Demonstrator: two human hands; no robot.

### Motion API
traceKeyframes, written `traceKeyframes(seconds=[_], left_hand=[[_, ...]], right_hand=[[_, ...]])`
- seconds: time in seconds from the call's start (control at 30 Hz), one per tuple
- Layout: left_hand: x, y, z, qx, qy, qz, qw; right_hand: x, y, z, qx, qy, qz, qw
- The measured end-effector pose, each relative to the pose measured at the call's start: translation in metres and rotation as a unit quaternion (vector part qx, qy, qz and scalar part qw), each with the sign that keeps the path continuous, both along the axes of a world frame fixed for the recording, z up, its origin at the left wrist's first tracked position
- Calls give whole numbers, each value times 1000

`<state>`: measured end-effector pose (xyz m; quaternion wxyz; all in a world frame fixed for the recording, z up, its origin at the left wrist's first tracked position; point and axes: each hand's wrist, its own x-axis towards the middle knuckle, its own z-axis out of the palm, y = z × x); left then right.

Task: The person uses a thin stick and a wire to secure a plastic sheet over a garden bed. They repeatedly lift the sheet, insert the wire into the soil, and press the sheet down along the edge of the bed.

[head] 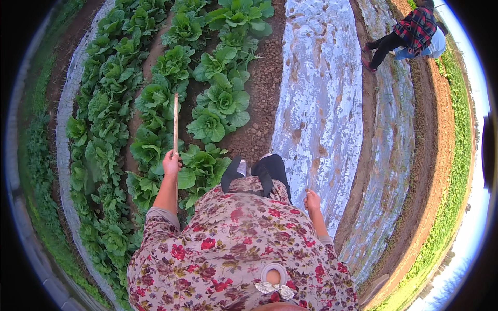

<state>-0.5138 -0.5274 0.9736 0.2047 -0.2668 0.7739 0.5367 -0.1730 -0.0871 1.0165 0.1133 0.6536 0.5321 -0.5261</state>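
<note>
My left hand grips a long wooden stick, held lengthwise above a row of leafy cabbage plants. Its lower end runs down past my forearm. To the right, my right hand is closed around a thin, pale, narrow object, too fine to identify, whose tip points away from me. That hand hangs over a bed covered with silvery plastic mulch film, dirtied with soil. Between the hands, one cabbage plant grows close to my left hand, near my shoes.
A strip of crumbly bare soil runs between the cabbages and the film. Further right lies a second film-covered bed. Two people are at the upper right beside it. More rows of leafy plants stand at left.
</note>
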Motion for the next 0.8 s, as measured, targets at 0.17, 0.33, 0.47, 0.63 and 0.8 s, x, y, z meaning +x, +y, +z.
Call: traceKeyframes(seconds=[0.17,0.33,0.47,0.63,0.8], left_hand=[[-37,12,14,69,63,53,994],[-88,47,38,169,73,153,971],[-193,121,61,206,130,142,960],[-310,218,78,141,153,86,974],[-410,293,101,47,124,-17,991]], right_hand=[[-37,33,-18,-5,41,3,999],[-71,58,-38,2,30,39,999],[-147,128,-57,-13,45,44,998],[-250,211,-67,-32,60,-49,997],[-347,264,-61,-66,95,-74,991]])
